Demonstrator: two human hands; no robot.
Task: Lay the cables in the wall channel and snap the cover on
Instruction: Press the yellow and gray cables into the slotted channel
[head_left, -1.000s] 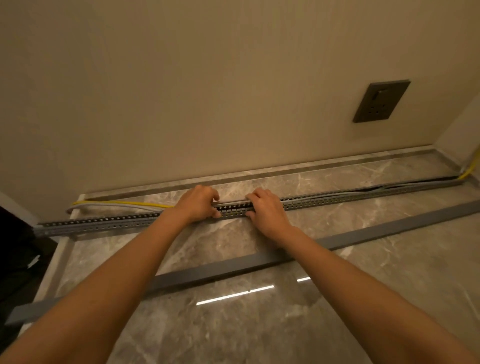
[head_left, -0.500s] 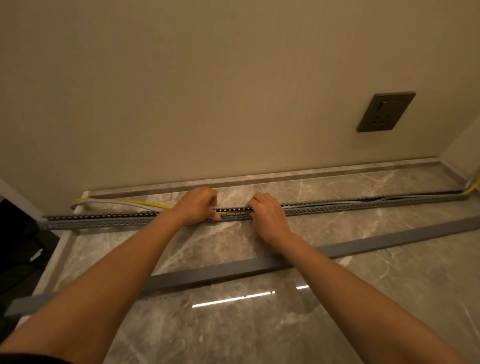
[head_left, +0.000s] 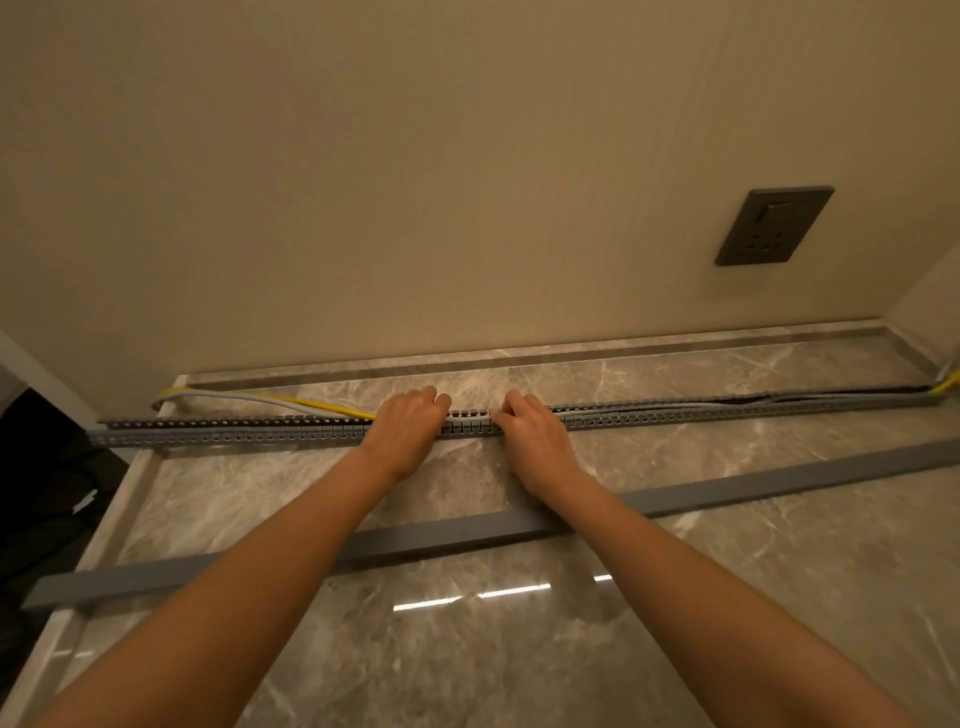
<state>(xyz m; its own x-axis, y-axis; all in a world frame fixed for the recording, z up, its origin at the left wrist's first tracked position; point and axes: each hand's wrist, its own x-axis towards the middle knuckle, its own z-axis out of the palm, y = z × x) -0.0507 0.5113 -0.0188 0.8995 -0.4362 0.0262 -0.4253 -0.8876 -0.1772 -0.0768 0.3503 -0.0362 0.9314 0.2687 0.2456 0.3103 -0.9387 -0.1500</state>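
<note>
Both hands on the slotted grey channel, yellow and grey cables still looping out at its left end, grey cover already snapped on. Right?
Not the cover. The head view shows the long flat grey cover strip lying loose on the marble floor, nearer the person than the slotted grey channel. Left hand and right hand on the channel, and yellow and grey cables looping out left, are correct.

Both hands (head_left: 410, 428) (head_left: 530, 434) on slotted channel (head_left: 649, 417); cover (head_left: 779, 480) lies nearer.

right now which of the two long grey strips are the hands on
The slotted channel, the farther strip holding the cables; both hands press on its middle. The plain cover lies untouched under the forearms.
</note>
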